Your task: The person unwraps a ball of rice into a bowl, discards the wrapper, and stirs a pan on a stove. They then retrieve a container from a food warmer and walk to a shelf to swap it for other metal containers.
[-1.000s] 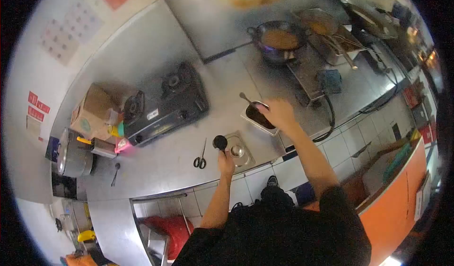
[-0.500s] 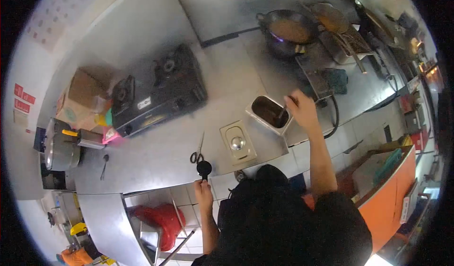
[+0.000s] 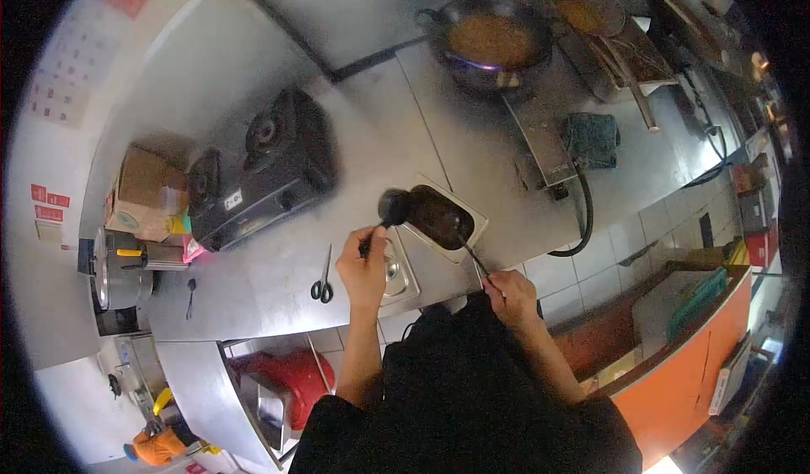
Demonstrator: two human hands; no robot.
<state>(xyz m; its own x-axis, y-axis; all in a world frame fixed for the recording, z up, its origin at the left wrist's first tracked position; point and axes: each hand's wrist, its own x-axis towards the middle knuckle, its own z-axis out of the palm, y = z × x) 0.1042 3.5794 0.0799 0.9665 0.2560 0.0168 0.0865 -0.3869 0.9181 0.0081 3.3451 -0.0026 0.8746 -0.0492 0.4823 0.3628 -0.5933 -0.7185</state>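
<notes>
My left hand point(image 3: 363, 267) is closed round the handle of a black measuring scoop point(image 3: 395, 207), whose round head hangs at the left rim of a rectangular steel container point(image 3: 474, 231). Dark contents point(image 3: 434, 212) lie inside the container. Fingers of my right hand point(image 3: 510, 295) grip the handle of a spoon point(image 3: 472, 255), and the spoon's bowl dips into the container. Below my left hand's scoop, a steel lid point(image 3: 407, 287) with a knob lies partly hidden on the counter. Scissors point(image 3: 322, 282) rest left of my left hand.
A black two-burner stove point(image 3: 270, 183) stands at the left. Behind the container, a wok point(image 3: 494, 48) of brown food sits on a burner, with a strainer point(image 3: 591, 10) beside it. A dark green cloth point(image 3: 592, 141) and a black hose point(image 3: 585, 221) are at the right.
My left hand has brought the scoop up and right to the container's rim. My right hand has come down toward the counter's front edge, still holding the spoon. The view has shifted.
</notes>
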